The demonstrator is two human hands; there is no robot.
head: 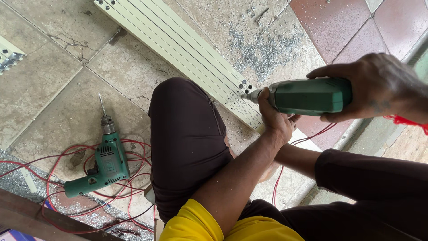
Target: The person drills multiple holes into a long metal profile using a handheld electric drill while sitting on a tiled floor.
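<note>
My right hand grips the back of a green electric drill from above, a red thread around its wrist. My left hand holds the drill's front end from below, just behind the chuck. The bit tip sits on a bundle of long cream metal strips lying diagonally across the floor, beside a few small holes near their end. My left knee in dark trousers is raised next to the strips.
A second green drill lies on the stone floor at left, amid loops of red cable. Metal shavings dust the tiles behind the strips. Another cream piece shows at the left edge, a wooden plank at bottom left.
</note>
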